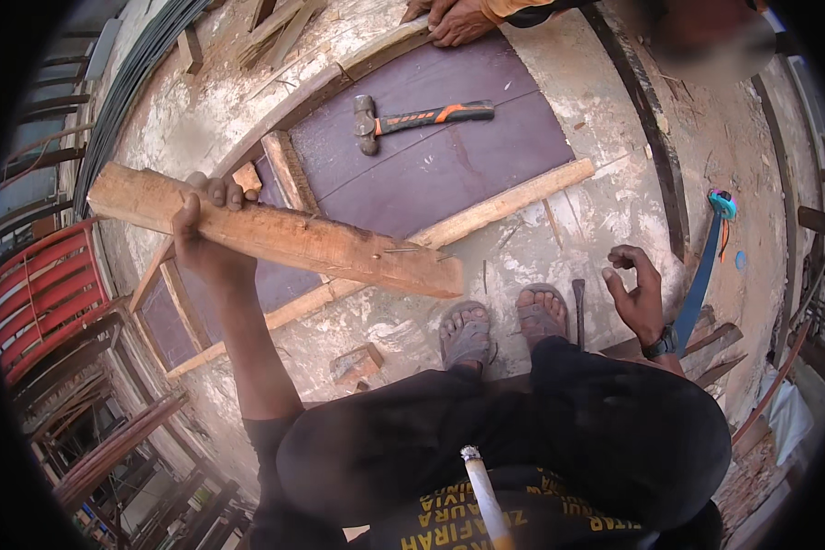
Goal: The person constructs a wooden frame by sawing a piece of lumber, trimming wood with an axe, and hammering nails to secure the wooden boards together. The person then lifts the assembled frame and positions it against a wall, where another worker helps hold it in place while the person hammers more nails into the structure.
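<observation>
The left hand (pixel 203 234) was clenched around a rough wooden plank (pixel 270 234), held near one end above the concrete slab (pixel 605 206); it looked stiff, fairly heavy and splintery, with nails (pixel 401 249) jutting near its far end, so a hold closer to the middle would probably balance it better. The right hand (pixel 637 293) hung open and empty beside the sandalled feet (pixel 504 325). A hammer (pixel 417 117) lay on the purple formwork panel (pixel 440 160) near the slab's far edge, where another person's hands (pixel 451 18) rested.

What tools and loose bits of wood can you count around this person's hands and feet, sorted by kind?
Hammers: 1, hammer on the purple board
Chisels: 1, chisel beside the feet
Planks in hand: 1, plank gripped by the left hand
Small wood blocks: 2, block, block
Total: 5
The right hand holds nothing.
</observation>
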{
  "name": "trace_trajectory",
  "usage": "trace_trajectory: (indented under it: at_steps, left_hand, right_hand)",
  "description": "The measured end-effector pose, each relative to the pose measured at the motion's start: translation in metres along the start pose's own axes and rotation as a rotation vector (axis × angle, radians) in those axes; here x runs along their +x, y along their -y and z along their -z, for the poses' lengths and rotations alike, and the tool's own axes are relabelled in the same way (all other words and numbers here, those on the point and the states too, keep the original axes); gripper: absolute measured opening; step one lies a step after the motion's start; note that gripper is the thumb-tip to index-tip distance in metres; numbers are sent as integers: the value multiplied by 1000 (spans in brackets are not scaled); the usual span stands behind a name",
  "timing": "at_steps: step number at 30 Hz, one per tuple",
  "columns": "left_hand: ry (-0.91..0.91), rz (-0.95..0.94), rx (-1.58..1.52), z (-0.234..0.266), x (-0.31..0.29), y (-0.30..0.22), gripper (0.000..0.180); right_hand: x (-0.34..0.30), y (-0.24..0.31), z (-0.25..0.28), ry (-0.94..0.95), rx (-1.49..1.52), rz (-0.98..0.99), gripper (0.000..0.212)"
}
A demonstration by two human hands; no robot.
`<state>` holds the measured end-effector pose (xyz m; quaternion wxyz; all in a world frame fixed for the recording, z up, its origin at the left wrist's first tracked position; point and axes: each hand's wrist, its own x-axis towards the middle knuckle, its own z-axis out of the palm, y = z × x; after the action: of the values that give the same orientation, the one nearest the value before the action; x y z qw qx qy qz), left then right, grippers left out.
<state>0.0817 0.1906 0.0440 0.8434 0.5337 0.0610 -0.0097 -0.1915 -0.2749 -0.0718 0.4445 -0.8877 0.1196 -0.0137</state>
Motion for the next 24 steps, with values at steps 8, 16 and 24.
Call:
trace_trajectory:
  at_steps: [8, 16, 24]
  left_hand:
    - [-322, 250, -49, -9, -72, 116, 36]
    - [337, 1101, 390, 22, -140, 141, 101]
    - [1011, 1180, 922, 1, -98, 152, 86]
  right_hand:
    - [32, 36, -39, 596, 995, -498, 68]
    - [-29, -15, -27, 114, 1261, -576, 79]
    - [-45, -37, -42, -222, 987, -564, 41]
